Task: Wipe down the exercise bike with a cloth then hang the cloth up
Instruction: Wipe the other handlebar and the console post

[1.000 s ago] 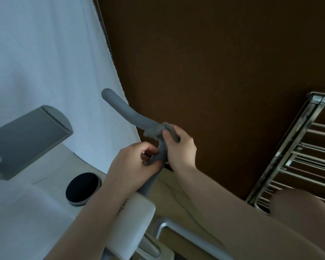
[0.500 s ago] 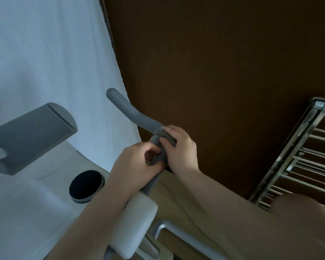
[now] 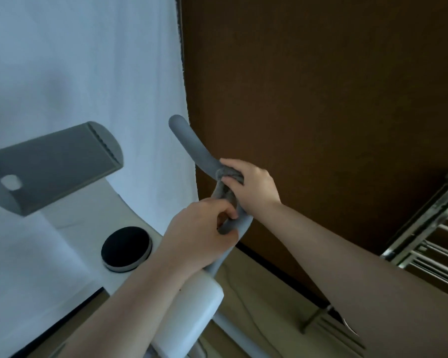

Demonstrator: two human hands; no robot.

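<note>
1. Far to the left of both hands, a grey slanted console panel [image 3: 49,164] juts out in front of a white curtain [image 3: 83,60].
2. Below it, just left of the left wrist, a round black knob [image 3: 126,248] sits in the exercise bike's white body [image 3: 88,215].
3. The left hand [image 3: 202,228] is curled around the lower stretch of the grey handlebar [image 3: 192,143], fingers clenched on the bar and pinching what looks like a trailing end of the cloth; how much of it they hold cannot be told.
4. The grey cloth [image 3: 228,179] is wrapped around the handlebar's bend, between the two hands.
5. The right hand [image 3: 254,184], just above and right of the left, grasps the cloth, pressing it against the bar.
6. Behind the hands stands a dark brown wall [image 3: 321,86].
7. Well to the right of the right forearm, a metal drying rack [image 3: 429,228] shows its rails.
</note>
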